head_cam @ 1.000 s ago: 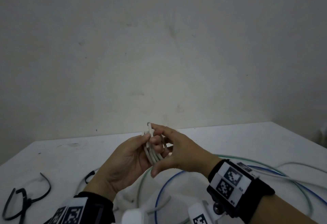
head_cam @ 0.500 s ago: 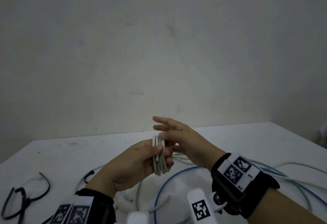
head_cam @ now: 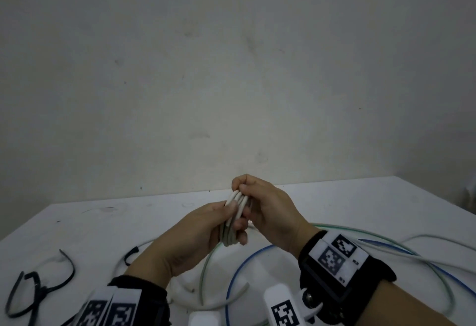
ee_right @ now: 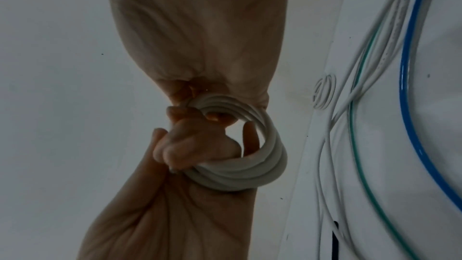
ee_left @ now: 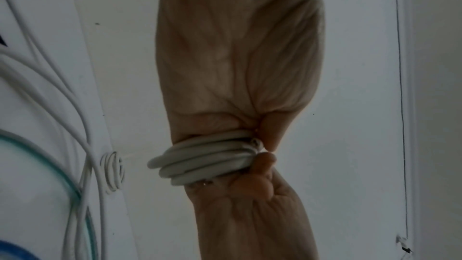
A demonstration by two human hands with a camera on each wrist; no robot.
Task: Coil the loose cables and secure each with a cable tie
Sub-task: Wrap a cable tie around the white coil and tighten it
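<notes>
- The left hand (head_cam: 190, 235) is curled round a small coil of white cable (head_cam: 233, 218), thumb pressed on the strands, held up above the table (head_cam: 90, 225)
- The right hand (head_cam: 270, 207) pinches the top of the same coil, fingertips (head_cam: 238, 184) bunched tight
- Loose blue cable (head_cam: 242, 269), green cable (head_cam: 206, 266) and black cable ties (head_cam: 38, 287) lie on the table below

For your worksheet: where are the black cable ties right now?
In the head view, the black cable ties lie on the white table at far left, beside the left hand.
</notes>
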